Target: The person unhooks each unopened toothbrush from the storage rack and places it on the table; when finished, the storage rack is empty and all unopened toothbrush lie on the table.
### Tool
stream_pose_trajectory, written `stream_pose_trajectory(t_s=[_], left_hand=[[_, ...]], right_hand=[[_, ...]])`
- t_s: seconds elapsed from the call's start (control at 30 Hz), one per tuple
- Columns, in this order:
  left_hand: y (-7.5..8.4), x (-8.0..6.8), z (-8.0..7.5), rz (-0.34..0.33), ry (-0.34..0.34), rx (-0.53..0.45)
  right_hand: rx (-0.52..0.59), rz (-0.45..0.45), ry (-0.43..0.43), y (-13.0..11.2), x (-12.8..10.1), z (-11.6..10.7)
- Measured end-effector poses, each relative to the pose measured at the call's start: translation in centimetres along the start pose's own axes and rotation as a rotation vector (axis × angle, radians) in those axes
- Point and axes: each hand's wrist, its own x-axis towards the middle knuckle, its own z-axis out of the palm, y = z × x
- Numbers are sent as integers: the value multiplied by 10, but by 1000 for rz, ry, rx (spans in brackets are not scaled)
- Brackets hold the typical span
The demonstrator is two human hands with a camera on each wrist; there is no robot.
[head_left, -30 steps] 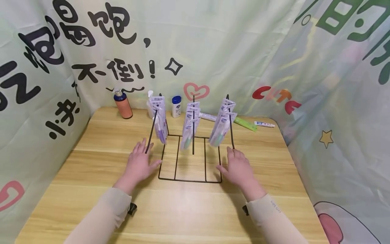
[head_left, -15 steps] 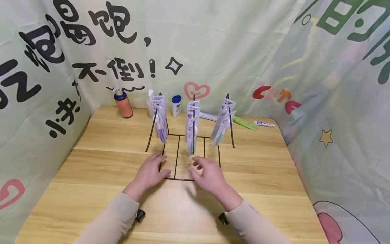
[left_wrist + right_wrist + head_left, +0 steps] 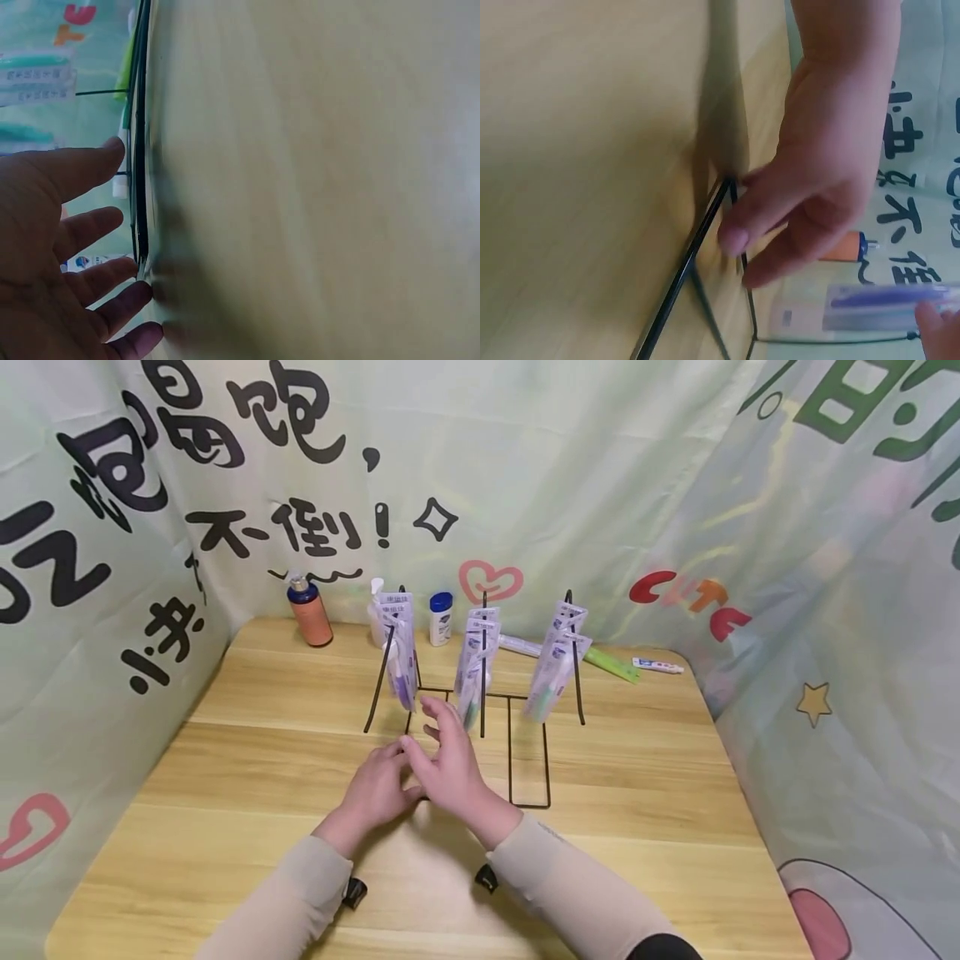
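- Black wire rack (image 3: 511, 760), middle of the bench (image 3: 660, 877): toothbrush packets (image 3: 471, 670) hang in three rows.
- Orange bottle (image 3: 311, 618): near the far left corner.
- Left grip (image 3: 377, 788), right grip (image 3: 452, 767): both empty, fingers loose, at the rack's near-left corner.

head view: the right hand (image 3: 450, 770) overlaps the left hand (image 3: 375, 789); contact cannot be determined. both obscure the front left base of the wire rack (image 3: 511, 752). print on the hanging packets (image 3: 553, 675) is illegibly small; these partly conceal the white pump bottle (image 3: 376, 625). left wrist view: the left edge cuts off the left hand.
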Motion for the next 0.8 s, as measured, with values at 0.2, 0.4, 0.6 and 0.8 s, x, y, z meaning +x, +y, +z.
stream_pose_trajectory(t_s=[0.2,0.4,0.6,0.8], left_hand=[[1,2,2,72,63,-16],[3,2,4,21,19,32],[3,1,5,-28,-10,40],[4,1,7,24,17,1]], right_hand=[[5,-42,136,3,20,18],[-32,-5,217,4,43,26],[-28,37,258,5,60,31],[-7,59,284,5,65,35]])
